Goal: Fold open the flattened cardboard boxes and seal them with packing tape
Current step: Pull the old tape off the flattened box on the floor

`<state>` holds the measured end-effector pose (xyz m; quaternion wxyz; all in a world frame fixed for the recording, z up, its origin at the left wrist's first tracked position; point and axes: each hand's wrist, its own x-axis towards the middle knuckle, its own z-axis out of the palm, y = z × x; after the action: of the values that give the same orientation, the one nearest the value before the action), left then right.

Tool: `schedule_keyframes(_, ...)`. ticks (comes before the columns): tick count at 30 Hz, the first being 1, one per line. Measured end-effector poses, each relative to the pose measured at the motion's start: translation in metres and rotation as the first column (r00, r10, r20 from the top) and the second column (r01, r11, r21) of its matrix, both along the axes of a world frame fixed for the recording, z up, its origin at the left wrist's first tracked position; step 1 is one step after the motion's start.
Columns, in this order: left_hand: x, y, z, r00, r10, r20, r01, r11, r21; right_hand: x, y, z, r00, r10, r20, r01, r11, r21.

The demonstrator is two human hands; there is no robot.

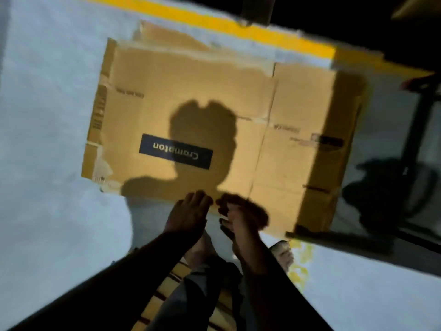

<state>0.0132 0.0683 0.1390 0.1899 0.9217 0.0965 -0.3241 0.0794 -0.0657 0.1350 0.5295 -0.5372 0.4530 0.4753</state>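
1. Flattened box (pixel 214 120) flat on the pale floor (pixel 47 139), dark label (pixel 175 151) face up and upside down to the camera.
2. Left hand (pixel 188 215) at the box's near edge, fingers straight and together, tips on or just above the cardboard; contact unclear through blur.
3. Right hand (pixel 238 217) just beside it at the same edge, fingers loosely curled; grip on the edge impossible to tell.
4. Yellow stripe (pixel 214 22) along the floor beyond the box.
5. Dark stand (pixel 415 139) to the right.
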Motion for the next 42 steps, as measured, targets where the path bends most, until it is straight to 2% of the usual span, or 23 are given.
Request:
schedule_keyframes(1,-0.006,-0.001,-0.043,1.000,-0.017,0.004,0.017,1.000,0.023,-0.016,0.000,-0.039,0.999,-0.040,0.005,0.040,0.999,-0.018)
schedule_keyframes(3,0.012,0.005,-0.054,0.997,-0.050,0.057,0.046,0.997,0.064,0.000,0.001,-0.038,0.996,-0.075,0.048,0.076,0.997,-0.005)
schedule_keyframes(7,-0.012,-0.007,-0.137,0.973,-0.214,0.087,0.202,0.971,0.129,-0.021,-0.012,-0.092,0.992,-0.110,0.068,0.112,0.993,-0.032)
schedule_keyframes(11,-0.015,-0.014,-0.147,0.972,-0.113,0.206,0.089,0.989,0.122,-0.023,-0.015,-0.085,0.981,-0.193,0.000,0.191,0.972,-0.134)
schedule_keyframes(16,-0.016,0.012,-0.150,0.859,-0.344,0.380,0.333,0.938,0.098,-0.015,-0.022,-0.051,0.976,-0.181,0.123,0.197,0.971,-0.138)
schedule_keyframes(18,-0.066,-0.005,-0.190,0.938,-0.299,0.174,0.278,0.951,0.135,-0.021,-0.023,-0.045,0.950,-0.226,0.217,0.265,0.948,-0.175)
schedule_keyframes(19,-0.094,-0.023,-0.204,0.994,-0.111,0.004,0.110,0.988,0.105,-0.024,-0.023,-0.037,0.936,-0.224,0.270,0.289,0.930,-0.228)
schedule_keyframes(20,-0.113,-0.042,-0.223,0.990,0.054,-0.132,-0.034,0.988,0.151,-0.026,-0.021,-0.027,0.916,-0.226,0.332,0.323,0.905,-0.276)
schedule_keyframes(22,-0.135,-0.068,-0.219,0.899,0.222,-0.379,-0.138,0.962,0.237,-0.022,-0.018,-0.014,0.888,-0.242,0.391,0.393,0.842,-0.370)
schedule_keyframes(24,-0.134,-0.073,-0.210,0.844,0.282,-0.456,-0.182,0.951,0.251,-0.021,-0.016,0.004,0.892,-0.285,0.352,0.409,0.841,-0.355)
schedule_keyframes(25,-0.134,-0.079,-0.194,0.791,0.417,-0.448,-0.315,0.905,0.286,-0.013,-0.012,0.033,0.907,-0.296,0.299,0.383,0.877,-0.291)
schedule_keyframes(26,-0.139,-0.075,-0.195,0.791,0.452,-0.411,-0.326,0.881,0.342,-0.007,-0.007,0.059,0.935,-0.275,0.225,0.320,0.928,-0.192)
schedule_keyframes(27,-0.156,-0.072,-0.220,0.840,0.392,-0.376,-0.334,0.918,0.212,-0.012,-0.004,0.060,0.962,-0.216,0.165,0.240,0.961,-0.140)
schedule_keyframes(29,-0.130,-0.068,-0.171,0.894,0.378,-0.242,-0.376,0.925,0.057,0.011,0.004,0.119,0.968,-0.078,0.237,0.104,0.990,-0.097)
schedule_keyframes(30,-0.121,-0.063,-0.165,0.925,0.358,-0.124,-0.361,0.933,0.002,0.014,0.007,0.125,0.958,-0.022,0.287,0.072,0.984,-0.166)
schedule_keyframes(32,0.019,0.006,0.026,0.969,0.148,0.199,-0.135,0.988,-0.077,0.043,0.010,0.217,0.856,0.174,0.487,-0.007,0.945,-0.326)
schedule_keyframes(33,0.072,0.040,0.099,0.943,0.063,0.326,-0.056,0.998,-0.032,0.046,0.007,0.228,0.738,0.360,0.570,-0.061,0.878,-0.475)
schedule_keyframes(35,0.154,0.083,0.333,0.655,-0.163,0.738,0.072,0.986,0.153,0.070,0.003,0.329,0.388,0.689,0.612,-0.092,0.690,-0.718)
schedule_keyframes(36,0.154,0.090,0.368,0.611,-0.122,0.782,0.068,0.992,0.102,0.072,0.000,0.335,0.267,0.782,0.563,-0.104,0.604,-0.790)
schedule_keyframes(38,0.151,0.082,0.473,0.617,-0.121,0.778,0.074,0.993,0.097,0.099,0.003,0.438,0.098,0.836,0.540,-0.083,0.548,-0.832)
schedule_keyframes(39,0.154,0.081,0.474,0.635,-0.069,0.769,0.043,0.998,0.053,0.108,0.007,0.444,0.082,0.831,0.550,-0.085,0.556,-0.827)
schedule_keyframes(41,0.152,0.074,0.562,0.589,-0.016,0.808,0.016,1.000,0.009,0.126,0.005,0.544,0.032,0.762,0.646,0.011,0.646,-0.763)
schedule_keyframes(42,0.159,0.075,0.583,0.583,0.042,0.811,-0.032,0.999,-0.029,0.138,0.003,0.562,0.022,0.710,0.704,0.045,0.703,-0.710)
